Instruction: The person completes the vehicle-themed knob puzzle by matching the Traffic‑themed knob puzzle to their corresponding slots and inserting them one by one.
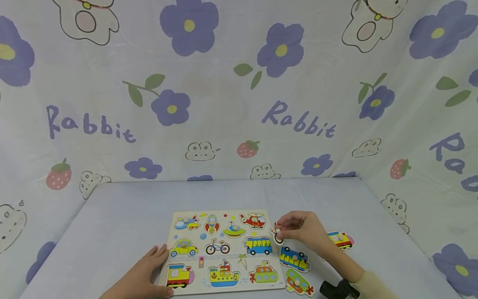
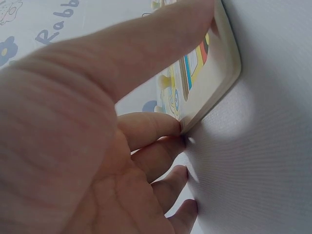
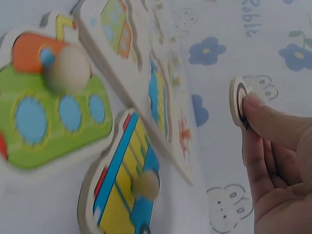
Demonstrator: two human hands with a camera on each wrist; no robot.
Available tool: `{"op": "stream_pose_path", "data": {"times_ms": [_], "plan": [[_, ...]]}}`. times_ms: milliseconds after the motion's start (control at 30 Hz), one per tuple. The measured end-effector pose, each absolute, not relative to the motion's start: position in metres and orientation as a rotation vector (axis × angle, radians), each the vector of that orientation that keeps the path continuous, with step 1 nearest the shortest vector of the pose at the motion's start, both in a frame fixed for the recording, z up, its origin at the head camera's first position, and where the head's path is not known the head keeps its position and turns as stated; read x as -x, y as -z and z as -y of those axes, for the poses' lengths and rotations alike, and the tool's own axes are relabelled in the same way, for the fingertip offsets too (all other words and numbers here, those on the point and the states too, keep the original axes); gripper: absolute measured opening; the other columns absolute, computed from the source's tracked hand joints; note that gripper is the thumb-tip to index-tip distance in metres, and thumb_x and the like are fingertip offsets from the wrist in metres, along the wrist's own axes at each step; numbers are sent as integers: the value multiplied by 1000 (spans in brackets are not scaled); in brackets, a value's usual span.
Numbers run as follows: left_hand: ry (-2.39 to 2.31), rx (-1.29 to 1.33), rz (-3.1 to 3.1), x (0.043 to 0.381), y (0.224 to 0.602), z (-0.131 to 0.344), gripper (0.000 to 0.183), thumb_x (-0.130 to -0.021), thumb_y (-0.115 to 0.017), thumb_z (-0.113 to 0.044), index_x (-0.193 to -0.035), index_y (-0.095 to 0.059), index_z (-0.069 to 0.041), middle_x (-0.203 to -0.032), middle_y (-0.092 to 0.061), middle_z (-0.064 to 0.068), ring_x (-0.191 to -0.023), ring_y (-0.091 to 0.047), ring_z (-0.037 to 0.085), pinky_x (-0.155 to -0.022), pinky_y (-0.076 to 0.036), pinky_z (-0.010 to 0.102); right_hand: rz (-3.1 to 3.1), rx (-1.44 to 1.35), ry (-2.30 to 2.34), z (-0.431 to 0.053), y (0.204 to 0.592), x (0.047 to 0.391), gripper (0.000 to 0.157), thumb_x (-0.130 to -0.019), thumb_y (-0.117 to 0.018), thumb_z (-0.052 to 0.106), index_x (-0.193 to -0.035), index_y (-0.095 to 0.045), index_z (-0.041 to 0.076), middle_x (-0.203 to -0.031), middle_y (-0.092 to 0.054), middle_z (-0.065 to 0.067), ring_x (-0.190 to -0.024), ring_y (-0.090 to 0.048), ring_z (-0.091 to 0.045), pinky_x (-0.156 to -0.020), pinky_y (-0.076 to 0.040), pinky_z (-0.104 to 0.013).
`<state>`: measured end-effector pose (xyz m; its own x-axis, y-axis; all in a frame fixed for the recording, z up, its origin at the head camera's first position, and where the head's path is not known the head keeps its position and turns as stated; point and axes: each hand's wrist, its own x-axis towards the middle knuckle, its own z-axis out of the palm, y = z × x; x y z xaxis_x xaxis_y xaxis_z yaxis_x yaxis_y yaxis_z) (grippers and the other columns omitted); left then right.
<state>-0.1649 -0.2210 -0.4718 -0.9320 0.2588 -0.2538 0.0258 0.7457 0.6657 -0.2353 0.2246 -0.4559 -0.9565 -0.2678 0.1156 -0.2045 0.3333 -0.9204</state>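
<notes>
A wooden peg puzzle board [image 1: 257,261] with vehicle pictures lies flat on the table. Its front-left corner is under the thumb of my left hand [image 1: 140,272], whose fairly straight fingers touch the left edge. Between thumb and fingertips my right hand [image 1: 304,228] pinches a small bicycle puzzle piece [image 1: 277,236], raised beside the board's right edge. In the right wrist view the piece [image 3: 236,109] appears nearly edge-on, with a wheel showing. Nearest to that hand lies a bus piece [image 1: 294,259], upside down from my side. Knobbed car [image 1: 183,248] and helicopter [image 1: 254,221] pieces sit in the board.
Right of the board lie a submarine piece [image 1: 298,282] and a train piece [image 1: 340,240], the latter partly behind the right forearm. A black wrist device [image 1: 339,289] is at the right sleeve. A patterned cloth [image 1: 224,83] hangs behind the table.
</notes>
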Motion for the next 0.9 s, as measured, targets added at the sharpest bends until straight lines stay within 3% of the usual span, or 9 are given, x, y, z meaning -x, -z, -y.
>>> {"op": "stream_pose_path", "data": {"times_ms": [500, 900], "plan": [[-985, -262, -2626, 166, 474, 222, 110, -61, -92, -40, -146, -40, 6, -155, -29, 22, -142, -12, 50, -108, -18, 68, -2374, 552, 1876, -176, 456, 233, 23, -77, -84, 7, -97, -73, 2, -93, -73, -13, -82, -70, -29, -71, -59, -37], [-967, -260, -2633, 167, 477, 222, 111, -60, -92, -42, -146, -40, 6, -155, -29, 22, -142, -12, 50, -108, -18, 67, -2425, 605, 1856, -126, 455, 230, 22, -73, -85, 5, -91, -74, 4, -86, -73, -6, -74, -70, -25, -66, -58, -33]]}}
